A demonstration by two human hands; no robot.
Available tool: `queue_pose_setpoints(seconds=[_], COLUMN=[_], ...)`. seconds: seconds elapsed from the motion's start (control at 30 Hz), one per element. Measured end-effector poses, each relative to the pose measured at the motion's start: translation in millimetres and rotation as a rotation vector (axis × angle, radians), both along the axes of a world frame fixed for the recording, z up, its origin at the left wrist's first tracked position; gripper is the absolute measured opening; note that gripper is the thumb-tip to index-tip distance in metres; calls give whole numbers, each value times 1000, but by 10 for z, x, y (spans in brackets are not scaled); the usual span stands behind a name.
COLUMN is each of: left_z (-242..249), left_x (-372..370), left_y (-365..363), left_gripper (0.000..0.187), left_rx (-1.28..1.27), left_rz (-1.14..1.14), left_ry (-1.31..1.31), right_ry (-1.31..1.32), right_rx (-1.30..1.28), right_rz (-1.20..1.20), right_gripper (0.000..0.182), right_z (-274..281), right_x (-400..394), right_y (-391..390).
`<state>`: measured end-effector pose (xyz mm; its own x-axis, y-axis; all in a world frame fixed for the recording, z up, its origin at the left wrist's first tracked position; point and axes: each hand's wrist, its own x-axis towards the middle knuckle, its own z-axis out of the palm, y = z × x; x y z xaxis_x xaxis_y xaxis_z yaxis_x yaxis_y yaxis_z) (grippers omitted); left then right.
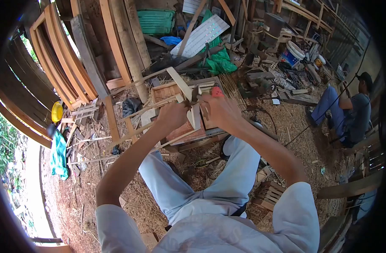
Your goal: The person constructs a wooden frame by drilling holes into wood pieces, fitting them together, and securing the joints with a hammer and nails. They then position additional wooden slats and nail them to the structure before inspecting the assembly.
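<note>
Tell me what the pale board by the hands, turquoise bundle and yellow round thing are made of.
Pale board: apparently bare wood, matte, with straight-cut edges.
Turquoise bundle: probably thin plastic, from its crumpled folds.
Yellow round thing: likely plastic, smooth and evenly coloured; painted metal is possible.

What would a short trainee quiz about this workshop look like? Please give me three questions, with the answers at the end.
1. True or false: the left hand and right hand are close together, near a pale wooden piece.

2. Where is the other person?
A) Standing at the picture's left
B) Sitting low at the picture's right
C) Lying at the picture's left

3. Fill in the colour: the small rounded thing by the right hand is ___.

Key: 1 true; 2 B; 3 red.
</note>
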<state>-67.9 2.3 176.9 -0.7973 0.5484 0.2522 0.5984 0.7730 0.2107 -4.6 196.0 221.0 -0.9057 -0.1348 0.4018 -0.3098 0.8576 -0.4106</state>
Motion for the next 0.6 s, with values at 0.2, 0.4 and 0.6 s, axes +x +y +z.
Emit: queue_pose_setpoints(seconds=[0.2,0.4,0.6], left_z=[-22,97,67], left_x=[-10,37,-7], left_y=[41,47,29], left_gripper=[21,23,24], left_rx=[-4,-60,-28], left_rz=[-4,38,-26], left_ry=[0,-163,-107], right_ry=[53,-53,-124], right_rx=[35,119,172], right_rz=[4,-16,-2], right_gripper=[27,37,40], right_z=[57,134,96], right_x=[-5,29,40], right_y=[45,26,18])
